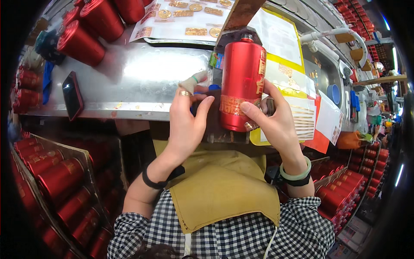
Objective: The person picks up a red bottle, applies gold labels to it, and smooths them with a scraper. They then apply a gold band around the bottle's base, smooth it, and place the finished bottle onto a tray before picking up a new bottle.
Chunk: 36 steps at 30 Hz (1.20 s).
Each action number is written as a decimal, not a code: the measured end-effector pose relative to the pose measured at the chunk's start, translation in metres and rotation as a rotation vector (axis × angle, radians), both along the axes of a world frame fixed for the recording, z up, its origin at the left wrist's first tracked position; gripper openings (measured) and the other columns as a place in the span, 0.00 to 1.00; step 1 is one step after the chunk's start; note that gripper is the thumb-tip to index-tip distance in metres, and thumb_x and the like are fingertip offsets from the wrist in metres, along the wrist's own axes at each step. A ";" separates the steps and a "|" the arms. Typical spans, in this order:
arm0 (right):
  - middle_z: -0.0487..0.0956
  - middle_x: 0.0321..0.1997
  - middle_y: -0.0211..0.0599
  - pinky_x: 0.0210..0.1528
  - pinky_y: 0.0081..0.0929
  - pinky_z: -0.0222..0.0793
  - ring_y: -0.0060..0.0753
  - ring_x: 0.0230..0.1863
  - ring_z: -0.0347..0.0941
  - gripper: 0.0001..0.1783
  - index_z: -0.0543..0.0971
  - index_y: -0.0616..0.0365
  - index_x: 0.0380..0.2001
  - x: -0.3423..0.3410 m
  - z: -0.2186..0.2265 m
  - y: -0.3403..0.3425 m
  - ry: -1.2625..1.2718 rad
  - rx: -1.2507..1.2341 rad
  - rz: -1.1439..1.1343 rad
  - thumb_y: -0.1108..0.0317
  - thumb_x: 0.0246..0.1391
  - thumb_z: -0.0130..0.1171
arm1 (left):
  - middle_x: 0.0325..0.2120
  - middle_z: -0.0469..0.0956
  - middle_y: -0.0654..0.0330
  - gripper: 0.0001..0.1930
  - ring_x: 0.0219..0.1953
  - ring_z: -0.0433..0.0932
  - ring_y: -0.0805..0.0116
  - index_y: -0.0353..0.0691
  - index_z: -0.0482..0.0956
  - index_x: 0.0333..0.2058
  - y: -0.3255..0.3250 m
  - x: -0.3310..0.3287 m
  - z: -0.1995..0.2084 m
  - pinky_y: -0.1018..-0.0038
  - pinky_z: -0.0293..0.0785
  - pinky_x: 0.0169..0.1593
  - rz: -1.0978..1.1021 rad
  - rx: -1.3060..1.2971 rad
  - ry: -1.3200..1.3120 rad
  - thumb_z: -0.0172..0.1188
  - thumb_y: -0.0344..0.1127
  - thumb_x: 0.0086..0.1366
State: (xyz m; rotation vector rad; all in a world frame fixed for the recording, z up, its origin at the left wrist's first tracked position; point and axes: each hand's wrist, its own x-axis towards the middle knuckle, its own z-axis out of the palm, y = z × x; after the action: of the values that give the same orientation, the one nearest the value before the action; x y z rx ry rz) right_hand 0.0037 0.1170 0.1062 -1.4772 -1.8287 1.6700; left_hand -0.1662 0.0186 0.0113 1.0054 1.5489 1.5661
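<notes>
Lit brightly over the metal worktop (133,80), seemingly from overhead, blown out to white glare left of centre and streaked with paler highlights down the gold-labelled red bottle (237,71), then dotted at far right with glowing white tube lamps (394,58). Falls into deep shadow beneath the worktop and stays dim over the racked red bottles (60,176) at near left. Looks fairly crisp around the centre, softer at far right, bent strongly by the fisheye and darkened to black at the rim.

Bench (142,97) being viewed from head height, fisheye being aimed down, left hand (188,121), right hand (277,118) being shown near
</notes>
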 end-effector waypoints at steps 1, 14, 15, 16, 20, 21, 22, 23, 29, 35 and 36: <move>0.80 0.54 0.40 0.49 0.22 0.77 0.23 0.49 0.78 0.39 0.60 0.75 0.70 0.002 -0.002 0.001 0.000 0.001 -0.009 0.72 0.62 0.67 | 0.58 0.75 0.49 0.29 0.56 0.78 0.60 0.27 0.67 0.65 -0.003 0.004 0.000 0.63 0.76 0.58 0.057 0.073 0.202 0.65 0.25 0.66; 0.79 0.51 0.28 0.48 0.16 0.69 0.12 0.42 0.71 0.28 0.70 0.62 0.69 0.048 -0.030 0.008 0.261 0.151 0.004 0.67 0.69 0.60 | 0.66 0.71 0.41 0.47 0.65 0.73 0.48 0.30 0.65 0.68 -0.006 0.007 0.002 0.49 0.54 0.72 -0.118 0.226 0.819 0.76 0.33 0.50; 0.79 0.51 0.28 0.48 0.16 0.69 0.12 0.42 0.71 0.28 0.70 0.62 0.69 0.050 -0.033 0.007 0.267 0.150 0.000 0.67 0.69 0.60 | 0.66 0.70 0.42 0.46 0.66 0.73 0.48 0.30 0.65 0.68 -0.008 0.003 0.002 0.49 0.53 0.72 -0.172 0.185 0.740 0.75 0.31 0.50; 0.79 0.50 0.27 0.46 0.16 0.69 0.11 0.40 0.70 0.28 0.71 0.62 0.68 0.053 -0.037 0.006 0.247 0.155 -0.001 0.67 0.68 0.60 | 0.67 0.69 0.42 0.47 0.65 0.73 0.48 0.29 0.63 0.69 -0.008 -0.001 -0.004 0.49 0.51 0.73 -0.217 0.187 0.718 0.74 0.30 0.51; 0.80 0.46 0.26 0.42 0.17 0.68 0.11 0.37 0.68 0.26 0.73 0.62 0.65 0.049 -0.042 0.004 0.262 0.152 0.004 0.66 0.66 0.63 | 0.68 0.67 0.42 0.51 0.66 0.71 0.48 0.32 0.59 0.71 -0.009 -0.003 0.002 0.50 0.51 0.74 -0.294 0.018 0.690 0.76 0.29 0.50; 0.80 0.46 0.26 0.42 0.17 0.68 0.11 0.37 0.68 0.26 0.73 0.62 0.65 0.049 -0.043 0.004 0.266 0.151 0.002 0.66 0.66 0.63 | 0.68 0.67 0.42 0.51 0.66 0.71 0.48 0.32 0.59 0.71 -0.006 0.003 0.008 0.50 0.51 0.74 -0.296 0.018 0.695 0.76 0.29 0.50; 0.80 0.45 0.26 0.42 0.18 0.68 0.11 0.37 0.69 0.24 0.75 0.62 0.61 0.048 -0.044 0.003 0.259 0.155 -0.008 0.66 0.65 0.64 | 0.68 0.67 0.43 0.51 0.66 0.70 0.48 0.32 0.60 0.71 -0.002 0.010 0.012 0.51 0.53 0.73 -0.203 0.086 0.680 0.76 0.29 0.49; 0.80 0.43 0.26 0.43 0.18 0.69 0.12 0.38 0.70 0.22 0.76 0.62 0.58 0.048 -0.044 0.002 0.252 0.158 -0.020 0.66 0.65 0.64 | 0.68 0.67 0.44 0.51 0.67 0.69 0.49 0.32 0.61 0.71 0.000 0.014 0.014 0.51 0.54 0.72 -0.110 0.154 0.663 0.77 0.28 0.48; 0.80 0.40 0.29 0.45 0.19 0.71 0.17 0.41 0.74 0.15 0.78 0.63 0.51 0.042 -0.035 -0.003 0.276 0.144 -0.056 0.69 0.64 0.65 | 0.66 0.69 0.47 0.49 0.67 0.68 0.50 0.35 0.62 0.72 -0.002 0.004 0.008 0.60 0.63 0.70 -0.177 0.149 0.751 0.77 0.28 0.52; 0.81 0.41 0.30 0.45 0.21 0.73 0.18 0.39 0.75 0.10 0.78 0.64 0.48 0.035 -0.012 -0.011 0.492 0.108 -0.045 0.73 0.66 0.61 | 0.70 0.65 0.47 0.50 0.71 0.64 0.53 0.32 0.56 0.74 -0.007 -0.007 -0.009 0.61 0.58 0.73 -0.310 0.029 0.544 0.74 0.27 0.55; 0.81 0.41 0.30 0.45 0.21 0.73 0.18 0.39 0.75 0.10 0.78 0.64 0.48 0.034 -0.010 -0.012 0.493 0.107 -0.046 0.73 0.66 0.61 | 0.71 0.63 0.48 0.51 0.72 0.62 0.54 0.31 0.53 0.74 -0.007 -0.008 -0.011 0.62 0.56 0.74 -0.344 -0.009 0.453 0.73 0.26 0.56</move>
State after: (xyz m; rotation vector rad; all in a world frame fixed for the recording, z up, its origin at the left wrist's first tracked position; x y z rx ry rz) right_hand 0.0377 0.1048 0.0966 -0.9453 -1.5685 1.6933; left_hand -0.1745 0.0117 -0.0001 1.6079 1.5591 1.1409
